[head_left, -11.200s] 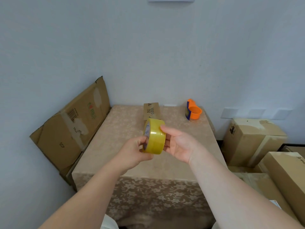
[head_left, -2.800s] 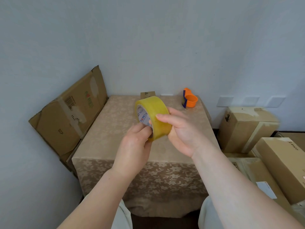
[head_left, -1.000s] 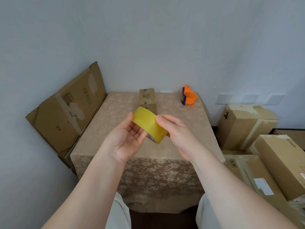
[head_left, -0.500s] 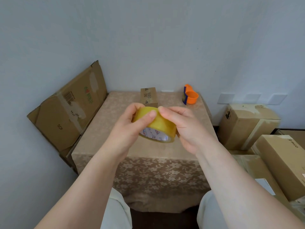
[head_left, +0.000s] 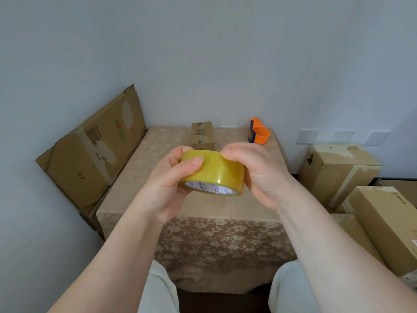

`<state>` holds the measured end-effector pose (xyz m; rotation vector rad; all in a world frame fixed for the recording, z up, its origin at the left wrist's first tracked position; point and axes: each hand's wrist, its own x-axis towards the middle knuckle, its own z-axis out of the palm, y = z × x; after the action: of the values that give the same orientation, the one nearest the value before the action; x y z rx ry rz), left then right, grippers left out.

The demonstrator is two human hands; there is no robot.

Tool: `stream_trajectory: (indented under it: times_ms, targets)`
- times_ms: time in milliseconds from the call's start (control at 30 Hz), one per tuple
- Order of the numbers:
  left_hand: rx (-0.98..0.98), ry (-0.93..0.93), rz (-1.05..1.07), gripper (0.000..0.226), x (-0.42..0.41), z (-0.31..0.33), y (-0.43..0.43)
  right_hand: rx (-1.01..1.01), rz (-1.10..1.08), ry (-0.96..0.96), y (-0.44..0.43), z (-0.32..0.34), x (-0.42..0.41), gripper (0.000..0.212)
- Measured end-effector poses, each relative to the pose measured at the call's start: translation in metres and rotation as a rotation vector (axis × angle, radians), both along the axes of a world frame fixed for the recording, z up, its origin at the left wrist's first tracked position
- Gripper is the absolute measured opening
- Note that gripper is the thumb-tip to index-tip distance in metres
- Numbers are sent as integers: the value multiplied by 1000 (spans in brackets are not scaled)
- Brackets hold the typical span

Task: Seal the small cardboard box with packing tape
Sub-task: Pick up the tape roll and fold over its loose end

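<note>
Glossy tape roll now tilted flatter

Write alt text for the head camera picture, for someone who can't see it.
Two bare hands, left and right, hold a yellow roll of packing tape above a cloth-covered table. A small cardboard box and an orange tape cutter sit at the table's far edge by the wall.

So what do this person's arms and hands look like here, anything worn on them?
Nothing is worn on them. Both forearms are bare right up to the bottom edge of the picture, with no sleeves showing. The left hand and right hand have no gloves, and no rings, watch or bracelet show. The nails that show are short and unpainted. Pale light trousers show at the knees.
</note>
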<state>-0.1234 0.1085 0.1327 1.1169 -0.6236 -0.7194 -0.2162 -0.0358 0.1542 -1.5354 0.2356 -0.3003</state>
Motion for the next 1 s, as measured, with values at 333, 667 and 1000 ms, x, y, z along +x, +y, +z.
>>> stream_trajectory:
  times_ms: [333, 667, 1000]
  targets:
    - [-94, 14, 4, 49, -4, 3, -1, -173, -77, -95, 16, 16, -5, 34]
    - [-86, -40, 38, 49, -6, 7, -1, -111, -74, -141, 16, 13, -9, 27]
    - [-84, -96, 48, 51, -11, 15, -1, -87, -100, -190, 19, 16, -13, 23]
